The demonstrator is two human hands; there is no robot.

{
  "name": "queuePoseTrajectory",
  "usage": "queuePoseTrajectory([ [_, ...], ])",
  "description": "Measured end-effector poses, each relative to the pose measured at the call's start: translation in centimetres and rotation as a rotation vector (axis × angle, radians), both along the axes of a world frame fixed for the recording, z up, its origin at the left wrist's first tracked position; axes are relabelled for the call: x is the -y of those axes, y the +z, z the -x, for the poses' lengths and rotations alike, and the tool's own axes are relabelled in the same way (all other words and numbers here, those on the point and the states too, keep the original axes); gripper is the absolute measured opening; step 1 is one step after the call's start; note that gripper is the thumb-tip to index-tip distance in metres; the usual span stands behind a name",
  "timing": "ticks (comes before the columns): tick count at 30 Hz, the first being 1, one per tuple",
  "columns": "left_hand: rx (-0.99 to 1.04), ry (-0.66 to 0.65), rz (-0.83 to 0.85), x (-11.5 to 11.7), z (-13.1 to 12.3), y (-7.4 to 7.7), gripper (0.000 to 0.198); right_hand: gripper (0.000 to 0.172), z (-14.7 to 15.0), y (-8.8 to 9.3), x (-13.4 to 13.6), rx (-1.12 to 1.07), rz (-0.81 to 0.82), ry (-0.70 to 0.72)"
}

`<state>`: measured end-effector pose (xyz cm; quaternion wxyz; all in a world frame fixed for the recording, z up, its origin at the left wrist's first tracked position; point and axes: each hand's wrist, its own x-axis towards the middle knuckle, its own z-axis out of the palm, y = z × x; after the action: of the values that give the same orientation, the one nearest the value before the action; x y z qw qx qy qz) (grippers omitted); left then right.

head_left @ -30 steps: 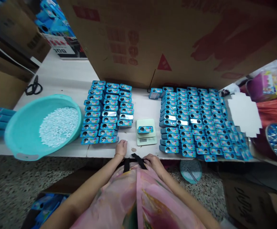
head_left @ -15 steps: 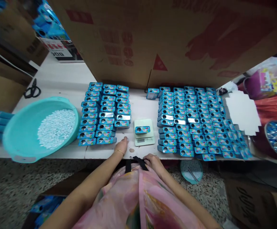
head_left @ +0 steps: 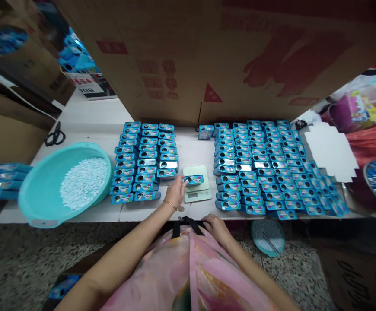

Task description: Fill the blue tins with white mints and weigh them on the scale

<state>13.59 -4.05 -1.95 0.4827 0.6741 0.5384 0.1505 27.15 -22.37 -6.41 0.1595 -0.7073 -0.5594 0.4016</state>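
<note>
My left hand [head_left: 176,193], a bracelet at its wrist, reaches to the left end of a small blue tin [head_left: 196,179] with a dark round hole in its top. Its thumb and fingers are pinched together beside that hole, with a tiny white tablet [head_left: 187,181] at the tips. The tin stands on a pale kitchen scale [head_left: 197,196], whose display is too small to read. At the table's front edge rests my right hand [head_left: 216,227], fingers loosely bent and apart, holding nothing.
Rows of blue tins [head_left: 122,189] stand left of the scale, and more rows [head_left: 228,195] fill the right. A turquoise basin [head_left: 40,185] holds white tablets. Scissors [head_left: 55,135] lie behind it. A large cardboard box [head_left: 175,56] blocks the back. White card [head_left: 330,151] lies far right.
My left hand has moved forward and right from the table beside the scale to the tin's hole. My right hand stays at the table edge. The camera view has shifted slightly.
</note>
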Motion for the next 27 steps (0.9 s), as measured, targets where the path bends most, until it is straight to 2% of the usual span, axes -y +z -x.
queuePoseTrajectory([
  [4, 0.152, 0.114, 0.172, 0.0, 1.1, -0.1, 0.027, 0.021, -0.3, -0.1, 0.5, -0.007, -0.032, -0.05],
  [7, 0.258, 0.232, 0.372, 1.2, 3.9, -0.4, 0.03, 0.02, -0.5, 0.0, 0.9, -0.014, -0.06, -0.088],
  [10, 0.349, 0.323, 0.562, 2.7, 7.0, -0.7, 0.024, 0.02, -0.9, 0.4, 0.8, -0.022, -0.115, -0.129],
  [13, 0.409, 0.383, 0.688, 4.0, 9.2, -0.8, 0.017, 0.023, -1.8, 1.5, -0.6, -0.019, -0.218, -0.193],
  [16, 0.439, 0.42, 0.743, 4.9, 10.0, -0.6, 0.02, 0.028, -3.0, 3.2, -3.3, -0.007, -0.344, -0.265],
  [19, 0.442, 0.431, 0.729, 5.3, 9.7, -0.2, 0.02, 0.03, -3.7, 5.1, -6.3, -0.007, -0.444, -0.296],
  [22, 0.414, 0.423, 0.664, 4.9, 8.2, 0.3, 0.023, 0.03, -3.6, 6.3, -8.4, -0.014, -0.504, -0.289],
  [27, 0.381, 0.356, 0.535, 2.2, 3.3, 0.7, 0.028, 0.027, -2.5, 6.2, -8.1, -0.015, -0.518, -0.281],
])
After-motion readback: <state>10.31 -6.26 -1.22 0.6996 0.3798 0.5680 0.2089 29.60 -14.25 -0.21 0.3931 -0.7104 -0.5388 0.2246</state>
